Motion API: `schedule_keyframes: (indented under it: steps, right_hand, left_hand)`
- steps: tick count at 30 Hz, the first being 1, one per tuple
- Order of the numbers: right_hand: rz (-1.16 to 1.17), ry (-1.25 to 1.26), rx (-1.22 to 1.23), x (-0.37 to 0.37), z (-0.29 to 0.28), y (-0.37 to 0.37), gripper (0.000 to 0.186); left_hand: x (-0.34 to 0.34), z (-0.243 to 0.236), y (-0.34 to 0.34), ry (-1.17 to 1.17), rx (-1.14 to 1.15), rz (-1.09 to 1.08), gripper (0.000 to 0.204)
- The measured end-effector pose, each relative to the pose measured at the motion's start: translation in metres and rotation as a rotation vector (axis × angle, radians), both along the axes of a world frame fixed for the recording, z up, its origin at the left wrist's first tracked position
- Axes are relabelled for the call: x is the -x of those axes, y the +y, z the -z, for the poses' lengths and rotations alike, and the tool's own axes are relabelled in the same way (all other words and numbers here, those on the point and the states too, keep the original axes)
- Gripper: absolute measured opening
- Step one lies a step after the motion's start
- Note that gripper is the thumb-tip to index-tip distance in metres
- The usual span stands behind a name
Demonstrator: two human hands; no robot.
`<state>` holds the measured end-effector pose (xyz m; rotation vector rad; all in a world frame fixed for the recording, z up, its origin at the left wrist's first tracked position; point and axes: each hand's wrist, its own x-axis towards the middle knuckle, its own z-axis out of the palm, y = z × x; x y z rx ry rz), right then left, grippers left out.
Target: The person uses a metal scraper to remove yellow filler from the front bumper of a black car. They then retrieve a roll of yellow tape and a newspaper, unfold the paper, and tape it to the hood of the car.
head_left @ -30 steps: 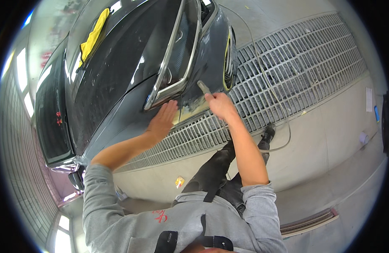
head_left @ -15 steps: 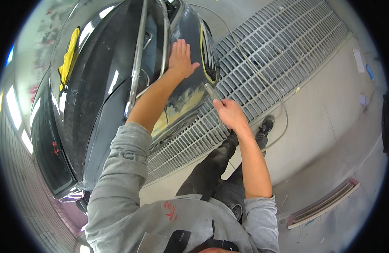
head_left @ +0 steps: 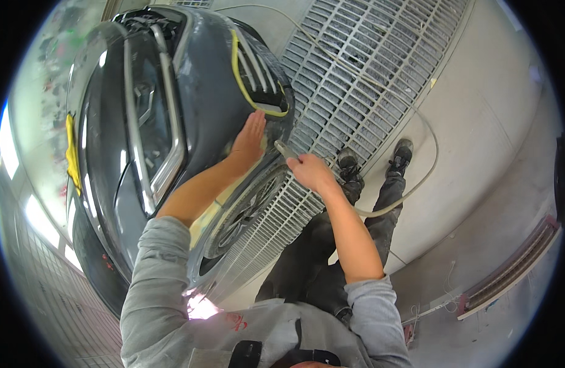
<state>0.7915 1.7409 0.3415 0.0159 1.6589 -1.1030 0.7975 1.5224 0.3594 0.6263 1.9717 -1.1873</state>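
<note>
My left hand [head_left: 248,142] lies flat with outstretched fingers on the dark grey car bumper [head_left: 212,101], holding nothing. Its fingertips are close to the lower end of a vent edged with yellow tape [head_left: 246,83]. My right hand [head_left: 312,172] is closed around the pale, tube-like end of a hose [head_left: 286,149]. That end points at the bumper corner, just right of my left hand. I cannot tell whether it touches the surface. From below my right wrist, the hose loops out over the floor.
Beneath the car's side runs a metal floor grating [head_left: 362,73]. A wheel [head_left: 249,205] sits below the bumper corner. The yellow cloth [head_left: 72,153] lies on the car at far left. A long, narrow reddish-framed piece [head_left: 515,270] rests at right.
My left hand has slid along the bumper from beside the vent to below its taped lower end. My right hand has moved along with the hose end. The wheel now shows.
</note>
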Motion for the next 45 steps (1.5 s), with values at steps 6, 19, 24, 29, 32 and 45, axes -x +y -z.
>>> schedule_keyframes:
  steps: [6,19,24,29,32,45]
  right_hand:
    - [0.074,-0.124,-0.017,-0.012,0.073,0.031,0.051]
    - [0.076,-0.215,0.112,-0.002,0.142,0.003,0.054]
    - [0.097,-0.182,0.059,0.013,0.139,-0.022,0.055]
    - [0.069,-0.264,0.018,-0.001,0.141,0.015,0.053]
    - [0.087,-0.28,-0.038,-0.019,0.153,0.043,0.055]
    - [-0.1,-0.304,0.069,-0.041,0.147,0.033,0.055]
  left_hand:
    - [-0.005,0.121,0.015,-0.181,0.179,0.151,0.096]
    - [-0.017,0.144,0.009,-0.43,0.18,0.192,0.09]
    - [0.023,0.099,0.015,-0.333,0.152,0.058,0.088]
    - [0.016,0.183,0.02,-0.268,0.187,0.116,0.09]
    - [-0.001,0.236,0.013,-0.383,0.268,0.266,0.092]
    - [-0.055,0.116,0.008,-0.862,0.266,0.244,0.093]
